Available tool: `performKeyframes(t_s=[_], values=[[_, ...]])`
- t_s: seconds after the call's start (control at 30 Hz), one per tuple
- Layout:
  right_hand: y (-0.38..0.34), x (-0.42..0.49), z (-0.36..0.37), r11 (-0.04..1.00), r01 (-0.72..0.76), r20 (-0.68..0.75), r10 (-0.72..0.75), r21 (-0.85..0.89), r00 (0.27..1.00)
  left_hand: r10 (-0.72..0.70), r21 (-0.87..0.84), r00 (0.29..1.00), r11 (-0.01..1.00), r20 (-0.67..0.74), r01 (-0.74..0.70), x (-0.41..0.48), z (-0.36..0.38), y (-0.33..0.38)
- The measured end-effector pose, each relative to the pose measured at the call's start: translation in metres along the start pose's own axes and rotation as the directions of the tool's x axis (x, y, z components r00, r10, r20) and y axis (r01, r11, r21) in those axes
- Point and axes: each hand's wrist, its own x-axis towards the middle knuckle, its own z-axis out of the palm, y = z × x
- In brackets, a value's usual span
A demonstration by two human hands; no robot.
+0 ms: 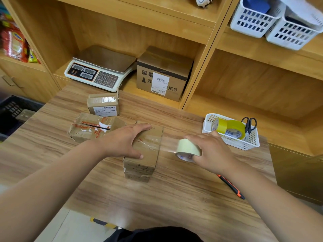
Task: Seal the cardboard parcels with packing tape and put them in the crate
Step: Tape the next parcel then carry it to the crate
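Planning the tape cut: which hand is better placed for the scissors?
Right hand, likely: it is beside the basket with the scissors, though gripping the tape roll; left hand presses the parcel.

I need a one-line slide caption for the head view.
Left hand presses a cardboard parcel; right hand grips a tape roll, clear tape stretched from roll to parcel.

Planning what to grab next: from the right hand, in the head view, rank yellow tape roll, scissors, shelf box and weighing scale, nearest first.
1. Yellow tape roll, in the white basket beside the right hand.
2. Scissors, basket's right end.
3. Shelf box, centre back.
4. Weighing scale, shelf, far left.
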Motion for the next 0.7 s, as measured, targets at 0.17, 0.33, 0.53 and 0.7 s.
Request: performKeyframes(t_s=[0.17,0.33,0.53,0.7], values=[[0.003,0.002,0.007,1.0,-0.008,0.023,0.008,-0.005,1.0,-0.005,-0.001,1.0,1.0,0.002,0.005,-0.001,0.0,0.001],[0.004,0.005,0.024,1.0,-0.024,0.079,0.024,-0.01,0.997,-0.004,0.014,1.0,1.0,-0.003,0.004,0.0,0.0,0.002],[0.005,0.009,0.053,1.0,-0.018,0.086,0.018,-0.003,0.996,-0.012,0.023,1.0,1.0,0.001,0.012,-0.002,-0.001,0.007],[0.007,-0.001,0.059,0.997,-0.039,0.017,0.038,0.067,0.999,-0.066,0.273,0.997,0.959,-0.038,0.074,-0.009,0.01,0.038]])
